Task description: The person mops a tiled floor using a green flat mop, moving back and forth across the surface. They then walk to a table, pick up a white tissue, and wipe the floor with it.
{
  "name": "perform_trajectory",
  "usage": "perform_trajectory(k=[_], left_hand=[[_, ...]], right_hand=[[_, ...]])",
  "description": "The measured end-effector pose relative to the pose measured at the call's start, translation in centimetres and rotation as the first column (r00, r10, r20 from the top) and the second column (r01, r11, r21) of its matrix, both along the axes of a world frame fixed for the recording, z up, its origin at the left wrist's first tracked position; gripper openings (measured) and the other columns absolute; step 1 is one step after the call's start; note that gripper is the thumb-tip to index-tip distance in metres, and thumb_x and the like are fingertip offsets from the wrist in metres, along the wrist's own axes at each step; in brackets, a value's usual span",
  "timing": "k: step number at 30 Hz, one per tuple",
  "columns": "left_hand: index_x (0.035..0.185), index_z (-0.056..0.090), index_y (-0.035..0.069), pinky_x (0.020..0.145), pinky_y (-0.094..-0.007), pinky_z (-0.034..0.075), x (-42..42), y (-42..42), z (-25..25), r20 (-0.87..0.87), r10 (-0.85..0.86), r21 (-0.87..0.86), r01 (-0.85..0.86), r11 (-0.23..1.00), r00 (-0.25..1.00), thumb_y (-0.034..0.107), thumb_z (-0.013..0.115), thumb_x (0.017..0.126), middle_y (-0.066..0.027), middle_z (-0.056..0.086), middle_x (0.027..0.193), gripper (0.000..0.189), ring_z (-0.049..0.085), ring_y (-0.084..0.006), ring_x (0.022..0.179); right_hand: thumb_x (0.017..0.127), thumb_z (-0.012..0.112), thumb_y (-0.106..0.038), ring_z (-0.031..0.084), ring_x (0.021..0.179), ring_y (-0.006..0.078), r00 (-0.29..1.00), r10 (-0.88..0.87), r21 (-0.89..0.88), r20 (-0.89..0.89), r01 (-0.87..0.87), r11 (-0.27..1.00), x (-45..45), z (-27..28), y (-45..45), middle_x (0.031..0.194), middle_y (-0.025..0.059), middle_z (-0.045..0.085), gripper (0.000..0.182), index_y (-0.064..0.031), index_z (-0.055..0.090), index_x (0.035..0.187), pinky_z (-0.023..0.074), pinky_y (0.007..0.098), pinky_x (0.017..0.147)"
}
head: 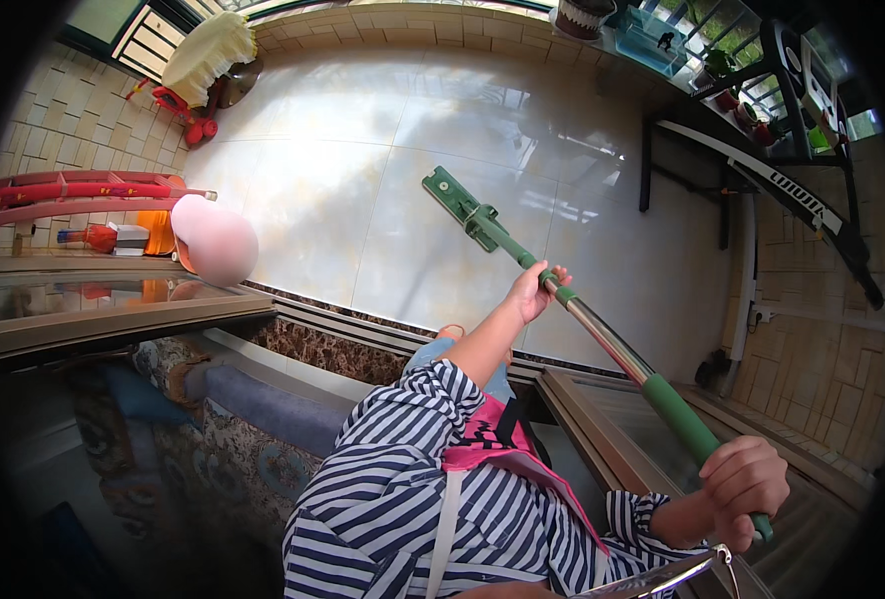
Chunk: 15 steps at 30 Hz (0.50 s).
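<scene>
A green flat mop head (453,196) extends over the glossy tiled floor (322,217); whether it touches the floor I cannot tell. Its mop handle (611,341) is metal with green sections and slants down to the lower right. My left hand (533,292) wraps the lower part of the handle, close to the head. At the far end, my right hand (745,483) grips the thick green sleeve, whose tip sticks out below the fingers. I wear a pink apron (495,434) over a striped shirt.
A sliding door track (337,318) crosses just before my feet. To the left are a red ladder (83,191), a pale pink rounded object (218,239) and a cloth-covered item (206,56). Black-framed equipment (764,180) stands at right, near potted plants (745,112) and a clear blue tank (648,41).
</scene>
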State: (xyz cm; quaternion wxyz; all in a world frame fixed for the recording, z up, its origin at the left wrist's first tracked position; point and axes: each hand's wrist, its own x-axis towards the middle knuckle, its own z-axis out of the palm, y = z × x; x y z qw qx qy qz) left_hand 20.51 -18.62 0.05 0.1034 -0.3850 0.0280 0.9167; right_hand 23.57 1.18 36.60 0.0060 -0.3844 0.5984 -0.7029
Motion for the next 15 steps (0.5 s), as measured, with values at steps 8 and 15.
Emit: perform_trajectory(k=[8, 15], left_hand=[[0.082, 0.04, 0.001, 0.044, -0.0279, 0.044, -6.7, -0.1, -3.2, 0.1, -0.094, -0.122, 0.106, 0.987, 0.991, 0.005, 0.049, 0.081, -0.0075, 0.045, 0.062, 0.009, 0.045, -0.016, 0.05], [0.115, 0.011, 0.0, 0.045, -0.0301, 0.045, -14.7, -1.1, -5.4, 0.281, -0.331, -0.486, 0.432, 0.76, 0.901, -0.005, 0.046, 0.073, -0.0133, 0.046, 0.073, 0.055, 0.048, -0.0171, 0.053]], right_hand=[[0.085, 0.051, -0.022, 0.043, 0.049, 0.0109, 0.96, -0.27, -0.074, 0.071, 0.275, 0.959, 3.8, -1.9, -2.1, 0.054, 0.0001, 0.038, 0.032, -0.0115, 0.04, 0.057, 0.0367, 0.0284, 0.059], [0.084, 0.043, -0.015, 0.03, 0.058, 0.0105, 0.699, -0.625, -0.192, 0.348, 0.705, 0.682, 2.8, -9.1, -7.5, 0.058, -0.0008, 0.025, 0.03, -0.0139, 0.028, 0.058, 0.0285, 0.0276, 0.068]])
